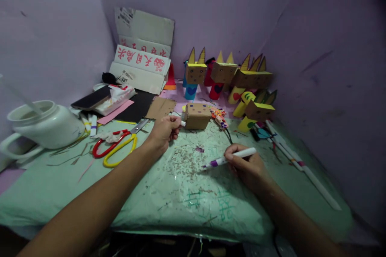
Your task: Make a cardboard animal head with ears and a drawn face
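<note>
My left hand [168,130] is closed, pinching a small white cap-like piece [183,123] between thumb and fingers. Right beside that piece stands a small brown cardboard box [198,116] with dark dots on its top. In my right hand [245,162] is a white marker [245,152] with a purple collar, uncapped. Its purple tip points left, low over the green table cover [163,192], where brown crumbs lie scattered. Behind the right hand lies a colourful patterned piece [218,116] with a dark cord.
Red-and-yellow-handled scissors [120,144] lie left of my left forearm. A white pitcher [60,126], a phone [92,98] and a folded white carton [144,54] stand or lie further left and back. Several horned cardboard figures [196,74] line the back right. White sticks [301,164] lie right.
</note>
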`<action>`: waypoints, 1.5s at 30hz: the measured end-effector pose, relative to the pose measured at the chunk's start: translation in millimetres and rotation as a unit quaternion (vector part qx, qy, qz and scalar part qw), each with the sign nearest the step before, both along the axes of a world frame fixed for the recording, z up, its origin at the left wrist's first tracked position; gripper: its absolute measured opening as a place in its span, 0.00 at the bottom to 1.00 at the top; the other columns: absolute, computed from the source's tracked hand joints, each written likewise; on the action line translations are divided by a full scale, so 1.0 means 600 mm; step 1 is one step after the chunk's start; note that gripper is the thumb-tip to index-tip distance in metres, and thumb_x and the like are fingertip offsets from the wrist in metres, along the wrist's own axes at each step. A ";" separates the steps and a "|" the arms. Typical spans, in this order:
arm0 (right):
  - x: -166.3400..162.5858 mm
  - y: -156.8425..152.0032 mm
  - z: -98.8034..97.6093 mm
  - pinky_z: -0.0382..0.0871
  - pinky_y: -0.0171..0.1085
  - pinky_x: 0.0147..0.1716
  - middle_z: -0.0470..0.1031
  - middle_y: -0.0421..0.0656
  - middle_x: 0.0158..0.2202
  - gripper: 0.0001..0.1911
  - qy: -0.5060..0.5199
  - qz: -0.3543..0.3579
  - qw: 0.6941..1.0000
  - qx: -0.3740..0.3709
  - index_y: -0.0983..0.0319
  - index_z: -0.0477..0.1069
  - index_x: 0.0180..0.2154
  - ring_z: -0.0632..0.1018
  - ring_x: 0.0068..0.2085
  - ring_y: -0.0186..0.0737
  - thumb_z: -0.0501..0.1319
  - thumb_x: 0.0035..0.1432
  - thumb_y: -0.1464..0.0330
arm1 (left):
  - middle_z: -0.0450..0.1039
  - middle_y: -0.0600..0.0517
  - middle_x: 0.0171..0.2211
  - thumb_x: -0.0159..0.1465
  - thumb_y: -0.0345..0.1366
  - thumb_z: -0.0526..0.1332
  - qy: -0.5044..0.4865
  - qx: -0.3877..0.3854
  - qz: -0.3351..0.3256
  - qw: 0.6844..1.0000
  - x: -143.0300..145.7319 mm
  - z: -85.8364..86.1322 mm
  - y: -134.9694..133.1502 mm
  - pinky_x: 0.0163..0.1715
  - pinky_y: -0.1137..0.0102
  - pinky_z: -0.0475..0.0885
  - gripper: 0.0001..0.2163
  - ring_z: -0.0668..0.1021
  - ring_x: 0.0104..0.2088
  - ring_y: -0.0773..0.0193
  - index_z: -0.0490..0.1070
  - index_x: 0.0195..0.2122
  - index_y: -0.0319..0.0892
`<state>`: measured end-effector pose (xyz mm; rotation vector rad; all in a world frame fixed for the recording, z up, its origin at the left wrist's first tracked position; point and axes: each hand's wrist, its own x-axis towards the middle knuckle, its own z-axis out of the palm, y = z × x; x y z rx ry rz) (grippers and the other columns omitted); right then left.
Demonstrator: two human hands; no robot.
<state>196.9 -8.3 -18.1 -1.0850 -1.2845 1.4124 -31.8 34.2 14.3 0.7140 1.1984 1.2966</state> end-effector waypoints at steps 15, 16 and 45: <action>0.025 -0.013 -0.005 0.49 0.32 0.13 0.66 0.36 0.13 0.15 0.023 -0.040 0.998 0.039 0.60 0.70 0.24 0.62 0.14 0.30 0.69 0.45 0.57 | 0.67 0.56 0.17 0.53 0.25 0.61 0.028 -0.003 0.022 0.999 0.000 -0.013 0.010 0.10 0.80 0.57 0.05 0.65 0.13 0.75 0.67 0.23 0.38; 0.025 -0.013 -0.005 0.50 0.32 0.14 0.67 0.36 0.13 0.15 0.020 -0.036 0.998 0.042 0.60 0.71 0.24 0.62 0.14 0.30 0.69 0.46 0.57 | 0.67 0.56 0.17 0.54 0.25 0.60 0.029 -0.003 0.022 0.999 0.001 -0.014 0.010 0.10 0.80 0.57 0.05 0.65 0.13 0.75 0.67 0.23 0.38; 0.012 -0.022 0.009 0.59 0.32 0.17 0.73 0.41 0.17 0.08 -0.162 0.071 0.982 0.067 0.61 0.78 0.26 0.70 0.19 0.34 0.67 0.47 0.62 | 0.65 0.57 0.17 0.54 0.24 0.60 0.055 -0.002 0.022 0.998 0.005 -0.020 0.009 0.11 0.80 0.56 0.05 0.64 0.13 0.75 0.66 0.23 0.38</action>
